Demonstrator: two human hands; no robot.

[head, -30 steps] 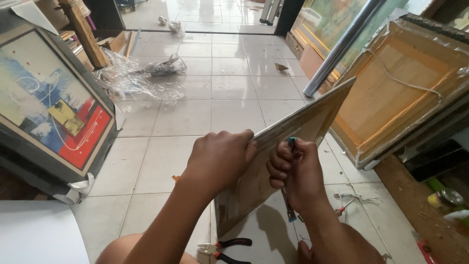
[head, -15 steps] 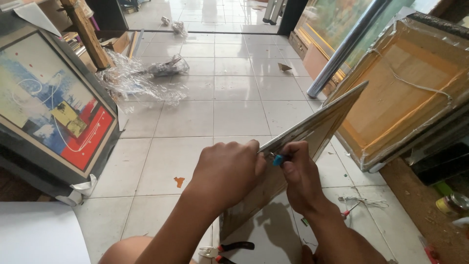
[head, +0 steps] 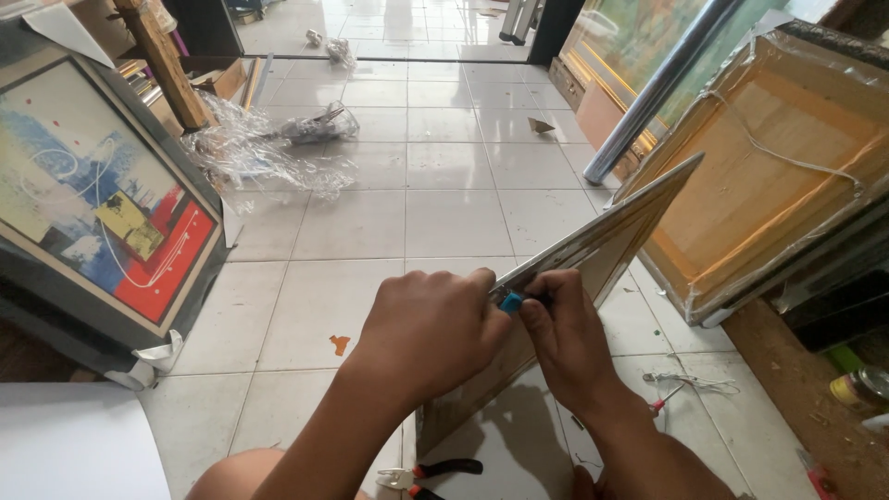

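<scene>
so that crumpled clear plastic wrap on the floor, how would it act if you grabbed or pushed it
The plastic wrap would probably be floppy: it lies in loose crumpled folds with no shape of its own. It looks very light for its spread, being thin and see-through. On the glossy tiles, a push would likely slide or bunch it rather than roll it.

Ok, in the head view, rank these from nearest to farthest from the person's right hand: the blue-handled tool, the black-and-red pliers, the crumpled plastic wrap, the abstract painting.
From the right hand:
1. Blue-handled tool, held in that hand against the panel's edge.
2. Black-and-red pliers, on the floor below, towards the person.
3. Abstract painting, leaning at the far left.
4. Crumpled plastic wrap, on the tiles up and to the left.

Painting and wrap are close to call.
</scene>
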